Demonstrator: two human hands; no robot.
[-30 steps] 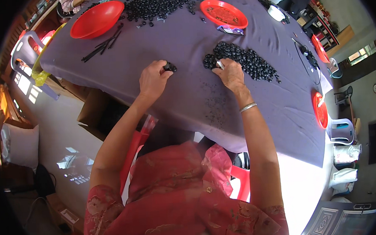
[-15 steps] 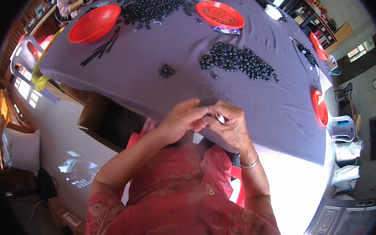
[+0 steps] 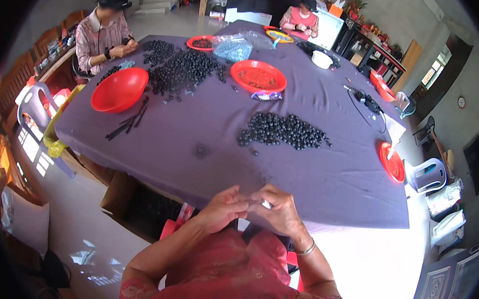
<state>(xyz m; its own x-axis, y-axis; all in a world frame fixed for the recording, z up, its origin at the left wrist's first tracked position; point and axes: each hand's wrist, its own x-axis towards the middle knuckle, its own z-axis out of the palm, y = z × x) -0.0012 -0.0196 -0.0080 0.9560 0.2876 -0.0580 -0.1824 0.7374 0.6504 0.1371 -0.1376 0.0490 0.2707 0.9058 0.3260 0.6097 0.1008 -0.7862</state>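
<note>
My left hand and my right hand meet over the near edge of the purple-covered table. In my right hand's closed fingers is a small tool with a white, shiny end; its kind does not show. The left thumb and fingers are pinched together close to the right fingertips, and whatever lies between them is too small or blurred to see. Beyond my hands, a heap of small, round, black bead-like pieces lies on the cloth. To its left is a little blurred cluster of dark pieces.
A deep red bowl, dark strips and a larger black heap lie further left. A red tray sits in the middle. A white bowl and black cable are right. Two people work across the table.
The view has tilted upward, so more of the far side shows, and my hands appear lower in the picture. Both hands stay close together, with the tool still in my right hand.
</note>
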